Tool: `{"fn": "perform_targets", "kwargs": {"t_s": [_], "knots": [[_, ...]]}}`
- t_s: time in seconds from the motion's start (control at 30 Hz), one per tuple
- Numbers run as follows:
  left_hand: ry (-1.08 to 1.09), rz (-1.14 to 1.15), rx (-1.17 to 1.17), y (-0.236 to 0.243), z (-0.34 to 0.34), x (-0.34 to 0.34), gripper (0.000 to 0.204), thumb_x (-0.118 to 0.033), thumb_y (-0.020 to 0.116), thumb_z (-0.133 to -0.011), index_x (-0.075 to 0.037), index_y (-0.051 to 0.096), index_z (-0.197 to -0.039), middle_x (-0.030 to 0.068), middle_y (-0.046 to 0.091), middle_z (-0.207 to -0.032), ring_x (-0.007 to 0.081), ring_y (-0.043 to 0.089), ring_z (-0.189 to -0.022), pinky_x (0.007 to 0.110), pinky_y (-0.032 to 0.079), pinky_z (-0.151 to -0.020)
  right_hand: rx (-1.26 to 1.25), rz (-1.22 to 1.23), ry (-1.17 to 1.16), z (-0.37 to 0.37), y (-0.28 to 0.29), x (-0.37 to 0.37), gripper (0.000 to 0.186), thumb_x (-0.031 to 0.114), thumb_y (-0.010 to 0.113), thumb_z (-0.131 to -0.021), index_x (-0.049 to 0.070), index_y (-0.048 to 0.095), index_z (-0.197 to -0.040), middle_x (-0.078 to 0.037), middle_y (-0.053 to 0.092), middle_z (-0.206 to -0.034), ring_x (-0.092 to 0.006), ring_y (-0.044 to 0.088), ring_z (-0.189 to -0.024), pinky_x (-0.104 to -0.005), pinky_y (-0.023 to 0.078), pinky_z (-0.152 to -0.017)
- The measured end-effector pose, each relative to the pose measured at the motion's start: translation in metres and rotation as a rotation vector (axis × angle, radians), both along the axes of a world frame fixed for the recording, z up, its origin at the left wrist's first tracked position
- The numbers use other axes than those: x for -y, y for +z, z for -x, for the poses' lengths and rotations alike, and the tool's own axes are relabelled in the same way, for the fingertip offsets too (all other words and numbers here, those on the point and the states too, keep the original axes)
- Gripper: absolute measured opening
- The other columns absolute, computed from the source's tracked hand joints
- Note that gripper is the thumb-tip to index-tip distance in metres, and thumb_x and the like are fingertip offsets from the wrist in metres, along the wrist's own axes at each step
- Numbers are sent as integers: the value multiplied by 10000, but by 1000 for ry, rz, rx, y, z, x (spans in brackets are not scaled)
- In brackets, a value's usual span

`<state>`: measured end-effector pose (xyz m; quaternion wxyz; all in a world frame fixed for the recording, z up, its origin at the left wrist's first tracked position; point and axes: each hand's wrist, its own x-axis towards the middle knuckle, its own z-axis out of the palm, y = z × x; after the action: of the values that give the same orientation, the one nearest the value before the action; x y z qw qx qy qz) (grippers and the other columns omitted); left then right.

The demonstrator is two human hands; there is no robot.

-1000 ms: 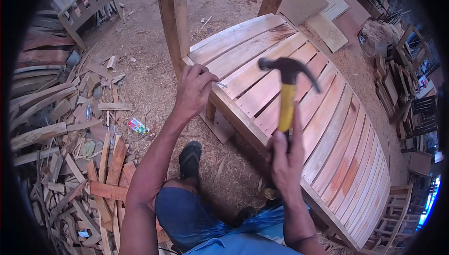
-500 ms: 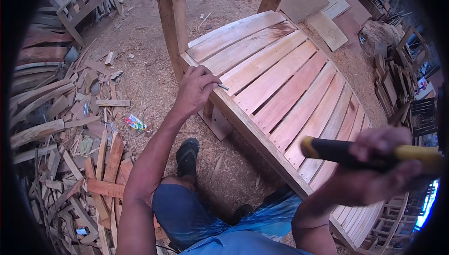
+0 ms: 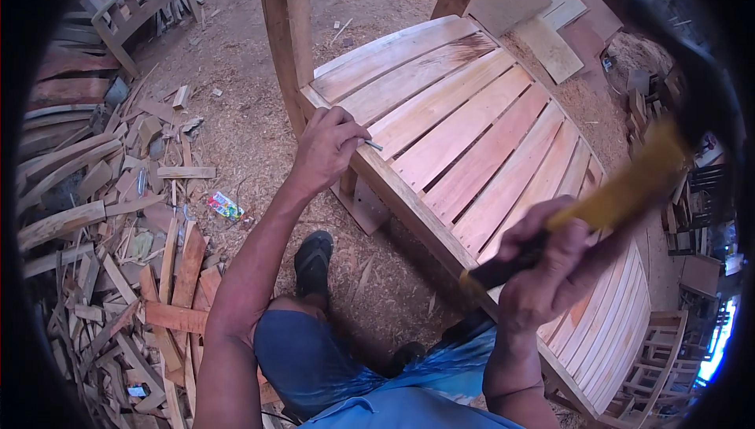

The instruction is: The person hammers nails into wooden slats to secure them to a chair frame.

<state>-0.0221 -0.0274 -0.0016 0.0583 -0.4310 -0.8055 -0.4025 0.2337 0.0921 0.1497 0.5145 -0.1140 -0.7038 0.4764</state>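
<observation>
Your left hand point(image 3: 326, 150) rests on the near rail of the slatted bench seat point(image 3: 472, 138), pinching a nail point(image 3: 373, 145) against that rail at the seat's left end. Your right hand point(image 3: 550, 272) is raised above the seat's right half, gripping a hammer handle point(image 3: 613, 201) that runs up and to the right. A post point(image 3: 285, 44) stands at the seat's far left corner. Your foot point(image 3: 313, 262) is on the sawdust floor point(image 3: 244, 122) below the rail. A heap of wood offcuts point(image 3: 110, 224) lies to your left. Flat boards point(image 3: 543, 28) lie behind the seat, further frames point(image 3: 661, 358) to its right.
</observation>
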Motion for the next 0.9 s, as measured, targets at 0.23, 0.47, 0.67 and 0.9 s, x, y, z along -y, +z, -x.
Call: {"fn": "perform_targets", "kwargs": {"t_s": [0.23, 0.47, 0.67, 0.9], "knots": [[-17, 11, 14, 5, -3, -5, 121, -87, 729, -941, -87, 801, -1039, 95, 646, -1062, 321, 593, -1109, 445, 509, -986, 789, -54, 202, -5, -122, 3, 717, 98, 524, -1082, 116, 232, -1737, -310, 688, -863, -449, 716, -757, -523, 544, -713], [3, 17, -275, 11, 0, 8, 155, -89, 712, -946, -42, 743, -1090, 135, 628, -1066, 342, 594, -1128, 436, 505, -987, 875, 153, 209, -3, -95, 2, 741, 115, 526, -1116, 180, 178, -1768, -84, 621, -788, -184, 615, -689, -351, 519, -685], [357, -346, 290, -26, 54, 40, 180, -100, 579, -1053, -44, 688, -1185, 131, 722, -1047, 260, 682, -977, 409, 545, -899, 890, 78, 247, 12, -98, 4, 712, 124, 554, -1110, 176, 253, -1754, -105, 642, -828, -174, 635, -754, -341, 533, -727], [378, -298, 1022, -140, 47, 60, 366, -18, 476, -1047, -6, 531, -1409, 156, 736, -984, 195, 726, -822, 331, 599, -717, 1077, -436, 23, 3, -62, -34, 633, 146, 713, -998, 235, 553, -1604, -196, 767, -1128, -401, 740, -893, -479, 609, -836]]}}
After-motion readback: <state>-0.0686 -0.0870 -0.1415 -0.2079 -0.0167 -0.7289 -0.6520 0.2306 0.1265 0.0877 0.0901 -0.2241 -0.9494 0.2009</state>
